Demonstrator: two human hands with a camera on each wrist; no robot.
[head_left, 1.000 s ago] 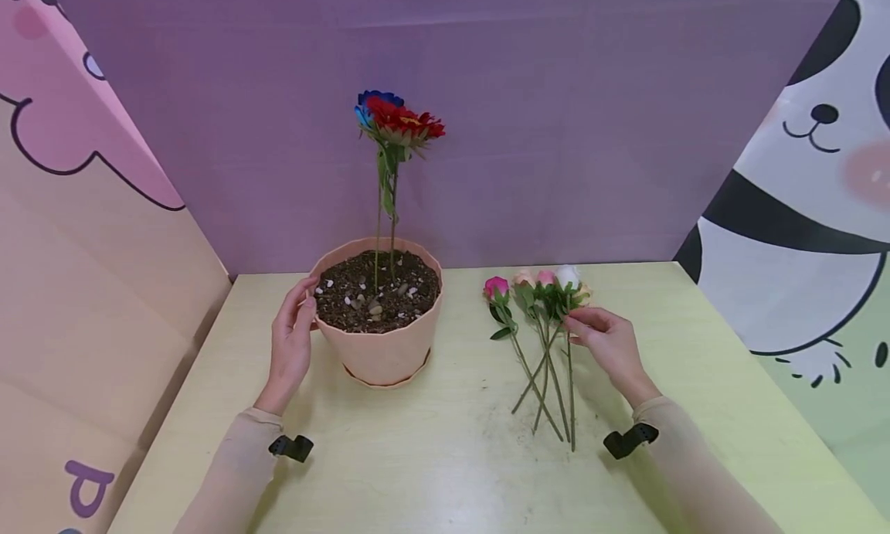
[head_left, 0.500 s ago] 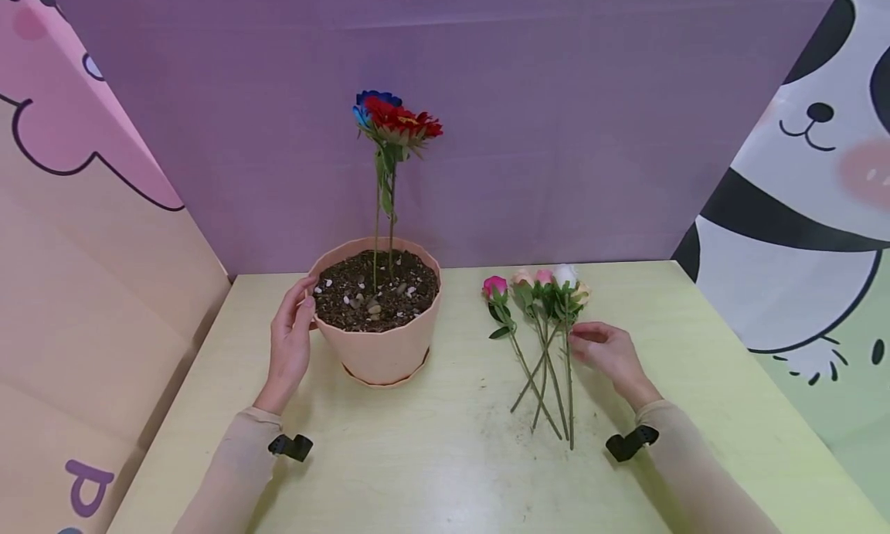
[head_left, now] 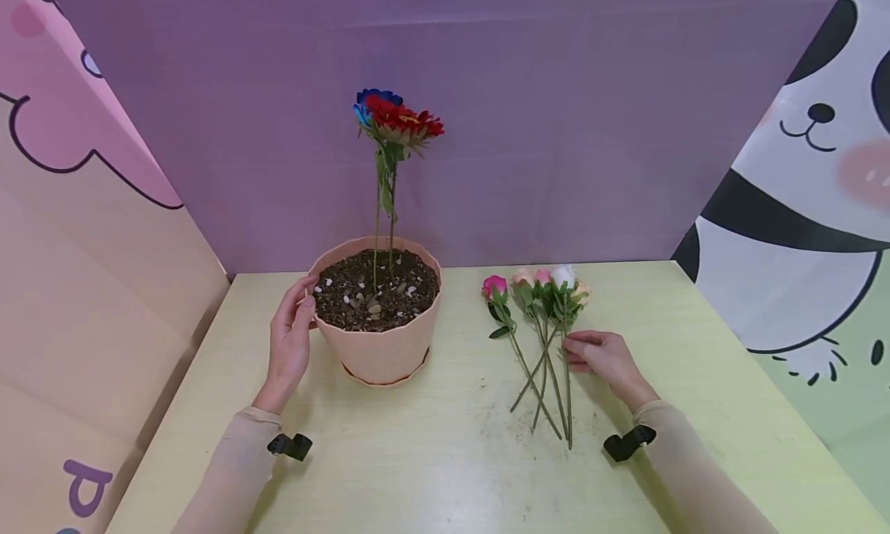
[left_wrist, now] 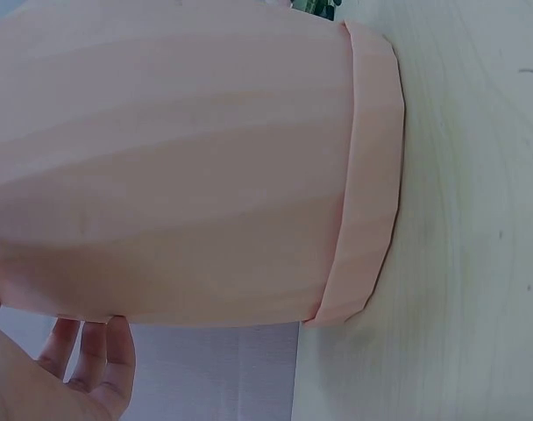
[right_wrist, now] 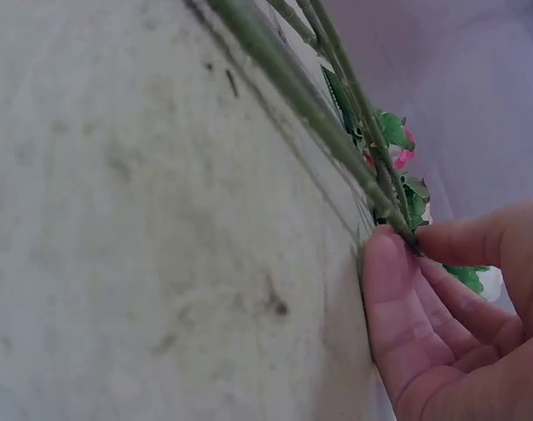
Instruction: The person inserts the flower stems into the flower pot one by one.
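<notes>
The right hand (head_left: pixel 606 362) pinches a rose stem (head_left: pixel 568 403) in its grip. The left hand (head_left: pixel 290 342), its grip relaxed, touches the pink flowerpot (head_left: pixel 381 356).

Head looks forward, down over table (head_left: pixel 417 464); left wrist close beside pot (left_wrist: pixel 179 193) both share; right wrist close on stems (right_wrist: pixel 306 101).

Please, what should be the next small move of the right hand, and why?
Probably the right hand should lift the pinched stem gently, apart from the other stems: thumb and finger hold it, and those lie close beside it, some crossing. The left hand touches the pot, so it may steady it.
</notes>
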